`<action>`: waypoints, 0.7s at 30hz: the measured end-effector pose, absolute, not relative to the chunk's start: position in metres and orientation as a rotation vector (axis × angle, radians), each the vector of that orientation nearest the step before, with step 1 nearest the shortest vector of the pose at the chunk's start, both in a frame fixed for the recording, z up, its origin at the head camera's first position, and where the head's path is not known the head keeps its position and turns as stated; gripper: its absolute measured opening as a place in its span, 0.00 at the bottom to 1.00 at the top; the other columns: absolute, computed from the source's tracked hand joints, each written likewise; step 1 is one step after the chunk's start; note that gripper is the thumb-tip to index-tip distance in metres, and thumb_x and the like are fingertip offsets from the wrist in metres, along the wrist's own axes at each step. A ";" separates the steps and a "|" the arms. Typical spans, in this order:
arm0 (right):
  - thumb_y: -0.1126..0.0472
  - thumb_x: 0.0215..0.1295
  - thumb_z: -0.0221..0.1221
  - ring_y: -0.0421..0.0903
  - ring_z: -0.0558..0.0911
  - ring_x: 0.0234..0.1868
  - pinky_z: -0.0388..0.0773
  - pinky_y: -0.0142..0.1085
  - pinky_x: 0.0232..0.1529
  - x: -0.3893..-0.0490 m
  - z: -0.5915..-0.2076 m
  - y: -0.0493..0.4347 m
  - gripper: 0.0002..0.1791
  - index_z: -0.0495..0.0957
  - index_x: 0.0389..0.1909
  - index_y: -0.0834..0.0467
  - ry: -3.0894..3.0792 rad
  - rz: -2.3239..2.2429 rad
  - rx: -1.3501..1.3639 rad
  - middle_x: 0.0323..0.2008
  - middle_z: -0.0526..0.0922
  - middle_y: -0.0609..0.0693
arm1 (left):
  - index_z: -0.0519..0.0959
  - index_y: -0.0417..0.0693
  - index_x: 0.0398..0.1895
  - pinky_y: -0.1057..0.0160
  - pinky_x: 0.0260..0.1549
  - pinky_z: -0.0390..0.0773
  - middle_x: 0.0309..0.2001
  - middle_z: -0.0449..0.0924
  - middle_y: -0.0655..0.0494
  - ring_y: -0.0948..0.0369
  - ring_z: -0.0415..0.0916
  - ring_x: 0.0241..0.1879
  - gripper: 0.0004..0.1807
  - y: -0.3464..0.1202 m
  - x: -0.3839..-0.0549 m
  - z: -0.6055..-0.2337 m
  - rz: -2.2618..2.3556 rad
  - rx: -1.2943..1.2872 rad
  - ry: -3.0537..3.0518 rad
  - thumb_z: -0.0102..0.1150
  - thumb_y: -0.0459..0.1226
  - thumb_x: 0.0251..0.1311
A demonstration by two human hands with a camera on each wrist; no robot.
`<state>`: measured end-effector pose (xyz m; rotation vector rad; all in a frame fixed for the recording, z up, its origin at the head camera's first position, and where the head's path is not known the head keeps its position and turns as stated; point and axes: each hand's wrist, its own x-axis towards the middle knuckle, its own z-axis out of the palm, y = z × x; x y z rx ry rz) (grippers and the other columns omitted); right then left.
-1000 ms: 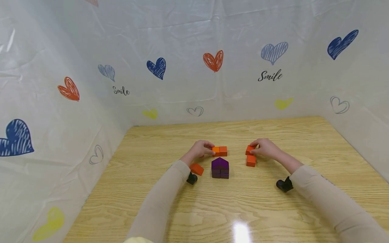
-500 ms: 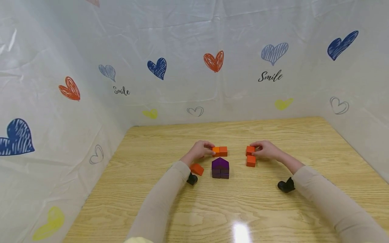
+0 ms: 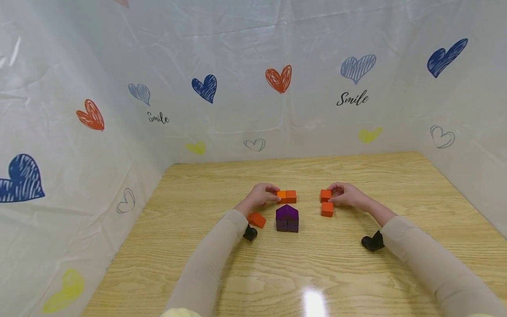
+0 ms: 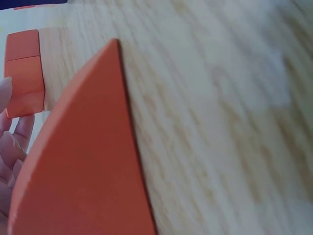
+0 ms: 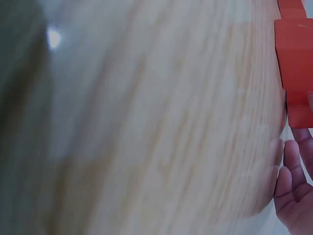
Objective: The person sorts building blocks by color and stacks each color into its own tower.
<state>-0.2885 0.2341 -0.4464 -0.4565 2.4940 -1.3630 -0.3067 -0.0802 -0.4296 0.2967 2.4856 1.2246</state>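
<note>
On the table, my left hand (image 3: pixel 261 194) pinches the left one of two orange blocks (image 3: pixel 281 197) that lie side by side against a second orange block (image 3: pixel 291 197). Its thumb and fingers show on that block in the left wrist view. My right hand (image 3: pixel 348 196) holds the right edge of the rear orange block (image 3: pixel 325 195) between thumb and fingers. Just in front of it sits another orange block (image 3: pixel 327 209). Between the hands, nearer, stands a purple house-shaped stack (image 3: pixel 287 219). Beside my left wrist lies an orange wedge-like block (image 3: pixel 256 220), large in the left wrist view (image 4: pixel 88 147).
A wooden table (image 3: pixel 285 264) carries everything. White sheeting printed with hearts (image 3: pixel 277 119) rises behind and at the sides. Black wrist cameras (image 3: pixel 250 233) hang beneath the sleeves, close to the tabletop.
My right hand has drawn slightly to the right, so its fingers cover less of the rear orange block. The left hand and the purple stack stay where they were.
</note>
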 end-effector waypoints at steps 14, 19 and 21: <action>0.60 0.58 0.62 0.52 0.76 0.44 0.73 0.41 0.44 -0.301 -0.416 0.194 0.25 0.69 0.53 0.69 2.582 -1.317 -0.500 0.47 0.75 0.64 | 0.78 0.48 0.49 0.68 0.28 0.70 0.47 0.78 0.53 0.60 0.69 0.41 0.17 -0.081 -0.304 -0.431 1.223 0.339 2.497 0.62 0.38 0.55; 0.61 0.57 0.62 0.54 0.75 0.44 0.74 0.42 0.44 -0.306 -0.411 0.169 0.25 0.70 0.53 0.68 2.552 -1.355 -0.558 0.50 0.74 0.65 | 0.78 0.47 0.49 0.67 0.28 0.70 0.47 0.78 0.53 0.60 0.69 0.40 0.18 -0.081 -0.306 -0.433 1.215 0.363 2.510 0.62 0.39 0.55; 0.62 0.57 0.62 0.53 0.76 0.44 0.74 0.40 0.43 -0.306 -0.412 0.159 0.25 0.70 0.53 0.68 2.535 -1.369 -0.559 0.50 0.74 0.64 | 0.78 0.47 0.49 0.67 0.28 0.70 0.47 0.78 0.53 0.60 0.69 0.40 0.18 -0.081 -0.307 -0.433 1.198 0.371 2.521 0.62 0.39 0.55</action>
